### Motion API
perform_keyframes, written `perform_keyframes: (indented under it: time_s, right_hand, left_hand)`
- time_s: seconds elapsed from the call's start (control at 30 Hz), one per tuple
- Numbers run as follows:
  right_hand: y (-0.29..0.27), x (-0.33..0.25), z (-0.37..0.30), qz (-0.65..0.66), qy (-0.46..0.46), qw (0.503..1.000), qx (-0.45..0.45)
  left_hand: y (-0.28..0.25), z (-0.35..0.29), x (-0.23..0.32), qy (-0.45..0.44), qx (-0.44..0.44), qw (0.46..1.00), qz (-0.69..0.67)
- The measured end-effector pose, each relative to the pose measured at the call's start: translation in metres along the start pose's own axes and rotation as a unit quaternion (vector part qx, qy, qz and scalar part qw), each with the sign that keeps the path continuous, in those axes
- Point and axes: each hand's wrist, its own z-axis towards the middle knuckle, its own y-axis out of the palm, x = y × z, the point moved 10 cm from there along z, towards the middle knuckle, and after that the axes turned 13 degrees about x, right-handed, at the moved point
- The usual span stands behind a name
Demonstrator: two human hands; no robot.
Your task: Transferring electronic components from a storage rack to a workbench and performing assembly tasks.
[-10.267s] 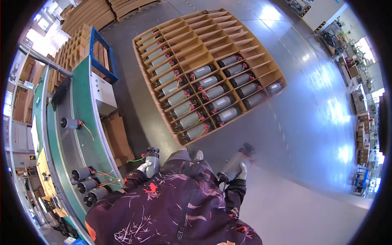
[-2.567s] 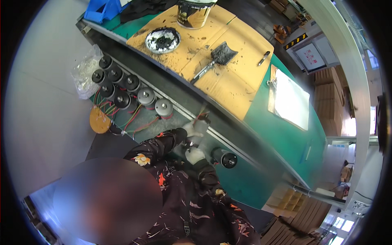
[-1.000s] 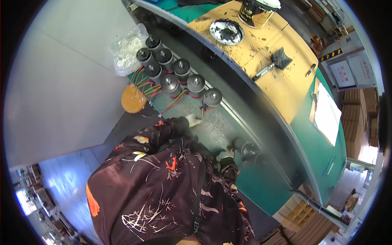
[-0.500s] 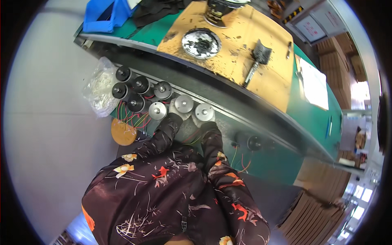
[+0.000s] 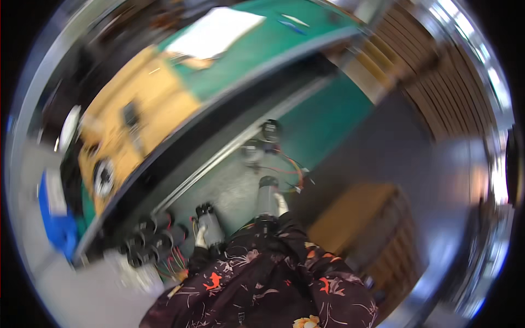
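In my left hand (image 5: 201, 237), wearing a pale glove, is a grey cylindrical motor (image 5: 212, 225) with a black end, tilted on its side. My right hand (image 5: 281, 204), also gloved, grips a second grey motor (image 5: 268, 198) with a black cap, held lengthwise over the green bench top (image 5: 235, 191). Fingers of both hands are partly hidden behind the motors. Farther ahead stand a black-topped motor (image 5: 270, 130) and a silver-topped motor (image 5: 252, 153), with red and yellow wires (image 5: 295, 168) trailing to their right. Motion blurs the picture.
Several dark motors (image 5: 158, 239) cluster at the left with coloured wires, beside a clear plastic bag (image 5: 131, 273). Beyond a raised ledge lie a stained yellow board (image 5: 158, 87), a scraper (image 5: 131, 117) and white paper (image 5: 219, 33). Stacked cardboard (image 5: 355, 218) stands right.
The view has swung to the right. Both hands have left the row by the motor cluster and now carry one motor each, tipped over and farther apart.
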Motion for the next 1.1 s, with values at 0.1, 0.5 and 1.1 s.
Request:
perform_keyframes:
  time_s: [0.1, 0.5, 1.1]
  right_hand:
    - [-0.108, -0.103, -0.025, 0.146, -0.094, 0.985, 0.009]
    - [-0.474, -0.395, -0.214, 0.465, -0.365, 0.794, 0.143]
    - [-0.692, -0.53, -0.185, 0.729, -0.374, 0.392, 0.418]
  left_hand:
    - [0.005, -0.007, -0.045, -0.153, -0.105, 0.982, 0.039]
    - [0.359, 0.033, -0.156, -0.146, -0.124, 0.884, 0.427]
    - [1.011, 0.045, -0.514, -0.183, -0.269, 0.635, 0.7]
